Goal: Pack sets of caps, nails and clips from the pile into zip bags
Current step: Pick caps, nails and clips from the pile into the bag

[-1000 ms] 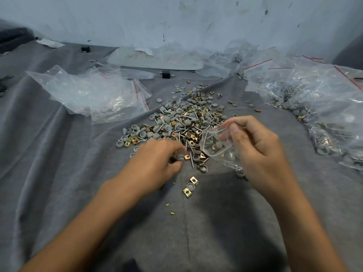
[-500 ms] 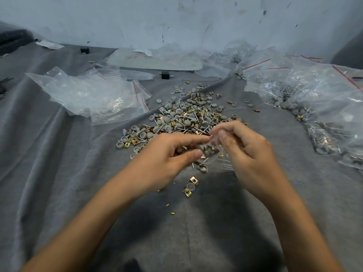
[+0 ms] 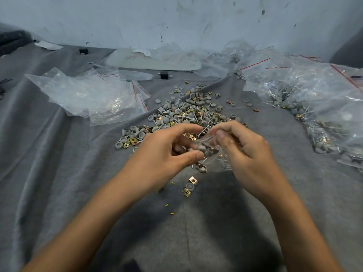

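A pile of grey caps, steel nails and brass clips lies on the grey cloth ahead of me. Just in front of it my right hand pinches the mouth of a small clear zip bag with caps and nails inside. My left hand is at the bag's opening, thumb and fingers pinching grey caps against it. A loose cap lies right below the bag. Two brass clips and a cap lie nearer to me.
Empty zip bags are heaped at the left. Filled bags spread along the right side. A pale flat board and a small black block lie near the wall. The grey cloth is rumpled.
My left hand rose from the cloth with caps and came to the bag's mouth. My right hand brought the bag lower and toward the left hand.
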`<state>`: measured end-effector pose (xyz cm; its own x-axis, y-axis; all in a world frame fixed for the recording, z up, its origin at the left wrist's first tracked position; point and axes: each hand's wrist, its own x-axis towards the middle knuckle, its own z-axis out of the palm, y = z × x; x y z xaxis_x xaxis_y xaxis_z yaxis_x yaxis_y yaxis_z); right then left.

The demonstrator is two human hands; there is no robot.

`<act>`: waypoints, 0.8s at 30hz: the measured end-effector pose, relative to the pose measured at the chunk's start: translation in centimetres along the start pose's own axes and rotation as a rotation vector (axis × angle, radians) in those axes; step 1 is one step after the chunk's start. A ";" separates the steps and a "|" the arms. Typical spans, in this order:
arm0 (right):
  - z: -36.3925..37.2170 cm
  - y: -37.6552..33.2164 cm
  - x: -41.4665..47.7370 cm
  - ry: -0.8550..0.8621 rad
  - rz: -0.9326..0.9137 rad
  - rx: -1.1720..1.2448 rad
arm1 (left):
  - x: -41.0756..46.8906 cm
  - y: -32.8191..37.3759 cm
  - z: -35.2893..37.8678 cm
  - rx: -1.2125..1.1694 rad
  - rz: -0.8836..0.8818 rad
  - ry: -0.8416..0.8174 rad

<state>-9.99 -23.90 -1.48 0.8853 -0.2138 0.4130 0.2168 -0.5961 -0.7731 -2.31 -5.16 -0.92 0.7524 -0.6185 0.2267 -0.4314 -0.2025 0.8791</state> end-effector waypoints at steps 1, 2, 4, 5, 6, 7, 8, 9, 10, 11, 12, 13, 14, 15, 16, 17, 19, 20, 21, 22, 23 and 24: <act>0.0 0.0 0.0 0.000 -0.002 0.000 | 0.0 0.1 0.1 -0.019 -0.001 0.014; 0.1 0.0 0.0 0.002 -0.002 0.003 | 0.0 0.1 0.2 -0.040 0.001 0.027; 0.0 0.1 0.1 0.005 0.000 0.012 | 0.0 0.2 0.2 -0.101 0.010 0.045; 0.0 0.1 0.1 0.001 0.002 0.021 | 0.0 0.3 0.2 -0.147 0.014 0.048; 0.1 0.1 0.1 -0.006 0.004 0.030 | 0.0 0.4 0.3 -0.194 0.016 0.044; 0.1 0.1 0.1 -0.015 0.002 0.030 | 0.0 0.5 0.4 -0.230 0.017 0.032; 0.1 0.1 0.0 -0.022 -0.006 0.021 | 0.0 0.6 0.7 -0.244 0.021 0.015; 0.1 0.0 0.0 -0.026 -0.014 0.013 | 0.0 0.7 1.0 -0.236 0.029 -0.004; 0.1 0.0 0.0 -0.026 -0.015 0.011 | 0.0 0.8 1.2 -0.217 0.038 -0.018; 0.0 -0.1 0.0 -0.025 -0.009 0.016 | 0.0 0.7 1.3 -0.197 0.048 -0.022; 0.0 -0.1 0.0 -0.022 -0.001 0.022 | 0.1 0.7 1.4 -0.180 0.056 -0.011; -0.1 -0.1 0.0 -0.018 0.005 0.027 | 0.1 0.6 1.3 -0.167 0.063 0.011; -0.1 -0.1 0.1 -0.014 0.008 0.031 | 0.1 0.6 1.3 -0.157 0.067 0.041; -0.1 -0.1 0.1 -0.010 0.008 0.034 | 0.1 0.5 1.2 -0.144 0.073 0.079; -0.1 -0.2 0.1 -0.006 0.006 0.035 | 0.1 0.5 1.2 -0.127 0.080 0.124; -0.1 -0.2 0.1 -0.004 0.004 0.033 | 0.0 0.5 1.2 -0.108 0.090 0.174; -0.1 -0.3 0.1 0.000 0.004 0.034 | 0.1 0.4 1.4 -0.059 0.107 0.273; -0.1 -0.3 0.0 0.000 0.005 0.038 | 0.2 0.3 1.6 -0.039 0.109 0.314; -0.1 -0.3 0.0 -0.003 0.007 0.041 | 0.3 0.3 1.8 -0.041 0.103 0.344; 0.0 -0.3 0.0 -0.008 0.008 0.043 | 0.4 0.3 2.0 -0.073 0.085 0.359; 0.0 -0.3 0.0 -0.014 0.007 0.044 | 0.5 0.3 2.2 -0.122 0.061 0.360; 0.0 -0.3 0.0 -0.017 0.005 0.044 | 0.6 0.3 2.4 -0.162 0.044 0.354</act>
<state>-10.04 -23.70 -1.21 0.8931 -0.2038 0.4010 0.2293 -0.5606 -0.7957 -3.19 -7.42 -1.54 0.8722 -0.3184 0.3714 -0.4043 -0.0418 0.9137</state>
